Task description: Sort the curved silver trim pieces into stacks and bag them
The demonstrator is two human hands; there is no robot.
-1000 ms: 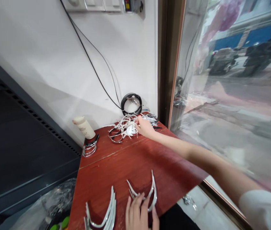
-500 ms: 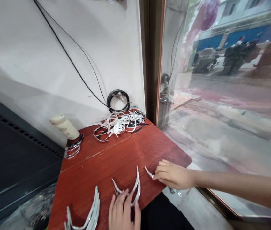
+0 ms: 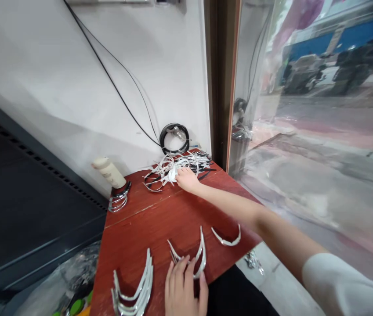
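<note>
My right hand (image 3: 186, 179) reaches to the far end of the red wooden table (image 3: 160, 219) and rests on a tangled pile of silver headbands (image 3: 173, 169); its fingers curl into the pile. My left hand (image 3: 184, 287) lies flat at the near edge, fingers stretched over a small group of curved silver headbands (image 3: 199, 259). A single silver headband (image 3: 227, 239) lies alone to the right of that group. A stack of several nested headbands (image 3: 138, 292) sits at the near left.
A white bottle (image 3: 109, 172) leans on coiled headbands (image 3: 118, 201) at the back left. A black cable coil (image 3: 174, 138) stands against the white wall. A glass window runs along the right. Plastic bags (image 3: 70, 281) lie on the floor, left.
My right hand left a single headband near the table's right edge and moved back to the far pile. My left hand stayed on the near headbands.
</note>
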